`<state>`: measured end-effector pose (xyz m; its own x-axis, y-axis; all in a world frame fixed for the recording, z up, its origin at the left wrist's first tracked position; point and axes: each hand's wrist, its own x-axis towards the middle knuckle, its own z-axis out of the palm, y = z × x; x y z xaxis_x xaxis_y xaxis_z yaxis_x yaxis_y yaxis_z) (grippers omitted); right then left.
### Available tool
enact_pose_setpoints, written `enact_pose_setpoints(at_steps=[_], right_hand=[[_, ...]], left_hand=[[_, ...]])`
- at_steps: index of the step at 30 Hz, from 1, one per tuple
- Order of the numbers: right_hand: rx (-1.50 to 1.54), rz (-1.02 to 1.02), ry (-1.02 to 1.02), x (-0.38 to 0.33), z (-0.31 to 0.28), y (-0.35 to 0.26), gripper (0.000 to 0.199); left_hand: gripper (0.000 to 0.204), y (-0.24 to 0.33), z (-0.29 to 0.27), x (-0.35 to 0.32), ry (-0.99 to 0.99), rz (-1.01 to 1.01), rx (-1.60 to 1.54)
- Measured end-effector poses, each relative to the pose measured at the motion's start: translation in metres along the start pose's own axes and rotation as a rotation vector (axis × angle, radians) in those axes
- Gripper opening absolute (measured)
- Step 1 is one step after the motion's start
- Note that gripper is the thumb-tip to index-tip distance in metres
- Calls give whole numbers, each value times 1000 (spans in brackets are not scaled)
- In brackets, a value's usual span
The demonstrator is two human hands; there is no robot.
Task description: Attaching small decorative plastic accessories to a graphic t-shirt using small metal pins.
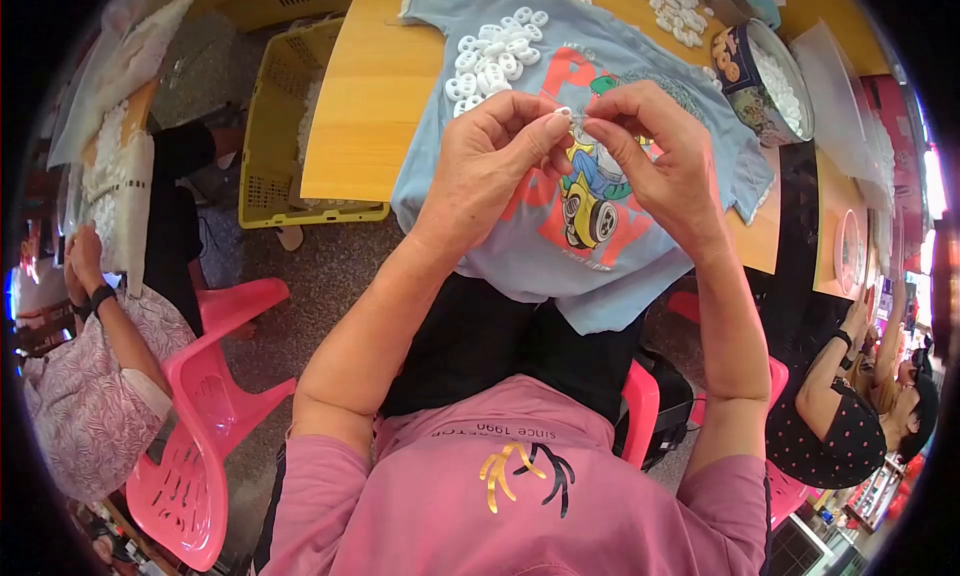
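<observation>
Above a light blue printed T-shirt [425,146] spread over the table, my two hands are raised close together. My left hand [490,161] is closed, pinching a small white plastic piece [563,112] between thumb and forefinger. My right hand [660,146] is also closed, its thumb and fingertips pressed together just right of that piece; what they hold, if anything, is too small to make out. Beyond my left hand, a pile of white oval pieces with holes [492,61] lies on the shirt.
More white pieces [675,6] are scattered at the table's far side. A round tin [775,86] of white pieces tilts at the right. A yellow crate [262,126] stands left of the wooden table [365,96]. People sit on both sides; a pink chair [195,446] is at left.
</observation>
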<state>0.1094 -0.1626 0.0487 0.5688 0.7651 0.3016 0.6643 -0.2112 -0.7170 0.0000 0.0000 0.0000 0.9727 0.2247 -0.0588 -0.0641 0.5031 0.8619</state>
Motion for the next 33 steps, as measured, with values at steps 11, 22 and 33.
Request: enact_pose_setpoints(at_steps=[11, 22, 33], right_hand=[[-386, -515, -65, 16, -14, 3, 21], [-358, -533, -94, 19, -12, 10, 23], [-235, -420, -93, 13, 8, 17, 9]], left_hand=[[21, -2, 1, 0, -5, 36, 70], [19, -6, -2, 0, -23, 33, 38], [16, -2, 1, -3, -1, -24, 41]])
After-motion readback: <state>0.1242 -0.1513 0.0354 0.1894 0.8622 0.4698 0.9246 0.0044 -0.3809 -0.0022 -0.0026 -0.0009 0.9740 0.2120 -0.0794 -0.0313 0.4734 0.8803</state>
